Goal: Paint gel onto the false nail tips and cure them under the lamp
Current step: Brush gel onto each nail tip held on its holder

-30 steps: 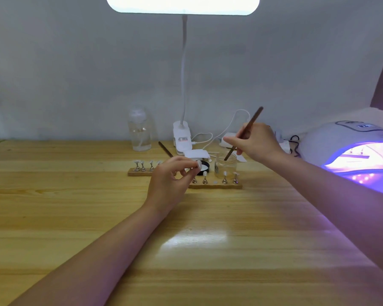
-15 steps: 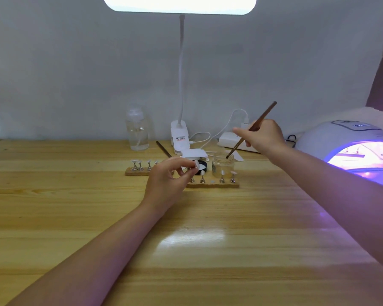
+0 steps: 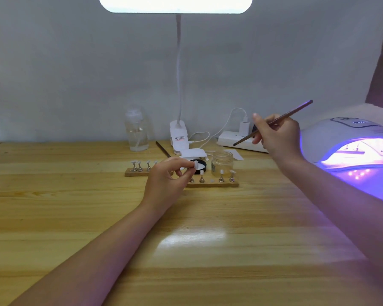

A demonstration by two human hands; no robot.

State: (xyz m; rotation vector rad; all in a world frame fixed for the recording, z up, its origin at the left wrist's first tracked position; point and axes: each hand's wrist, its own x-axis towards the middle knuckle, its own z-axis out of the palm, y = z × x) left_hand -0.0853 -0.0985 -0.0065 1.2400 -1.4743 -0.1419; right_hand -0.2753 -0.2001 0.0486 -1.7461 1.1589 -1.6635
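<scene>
My left hand [image 3: 164, 184] pinches a small white nail tip [image 3: 195, 164] on its stand, just above the wooden holder strip [image 3: 212, 185] with several more tips on metal stands. A second strip [image 3: 135, 172] lies to the left. My right hand [image 3: 276, 135] holds a thin brown brush [image 3: 272, 123] in the air, its tip pointing down-left above a clear glass jar [image 3: 222, 163]. A black gel pot [image 3: 200, 166] sits behind the left fingers. The curing lamp [image 3: 349, 140] glows purple at the right.
A white desk lamp [image 3: 179, 138] with its clip base stands at the back, beside a clear pump bottle [image 3: 137, 133] and a power strip [image 3: 239, 140] with cables. Another brush [image 3: 163, 149] lies near the lamp base. The wooden table [image 3: 186, 239] stretches toward me.
My right hand has lifted the brush out of the glass jar and moved it up and to the right. My left hand has kept its pinch on the nail tip.
</scene>
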